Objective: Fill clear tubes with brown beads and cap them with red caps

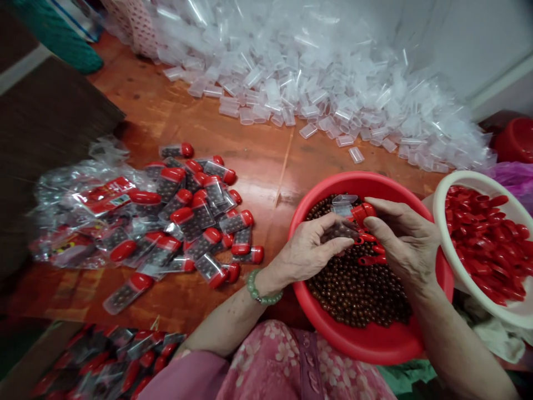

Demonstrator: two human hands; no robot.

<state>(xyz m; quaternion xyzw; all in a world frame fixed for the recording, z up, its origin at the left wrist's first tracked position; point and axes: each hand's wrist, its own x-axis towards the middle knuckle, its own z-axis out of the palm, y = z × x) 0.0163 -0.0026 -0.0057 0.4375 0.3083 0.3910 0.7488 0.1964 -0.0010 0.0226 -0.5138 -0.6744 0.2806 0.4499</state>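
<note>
Over a red basin (306,191) of brown round balls (358,297), my left hand (308,244) is closed on a small clear plastic container (341,230) with dark balls inside. Facing it, my right hand (408,236) pinches a red cap (364,212) between thumb and fingertips, close to the container. Whether cap and container touch I cannot tell. Several loose red caps (377,259) lie on the balls beneath my hands. Another clear empty container (345,203) shows just behind my left fingers.
A white basin (442,222) of red caps (485,244) stands at the right. Clear empty containers (266,91) are heaped along the back. Filled, red-capped containers (204,214) and clear plastic bags (62,189) lie on the left; more filled containers (120,355) sit below the wooden surface's (266,155) edge.
</note>
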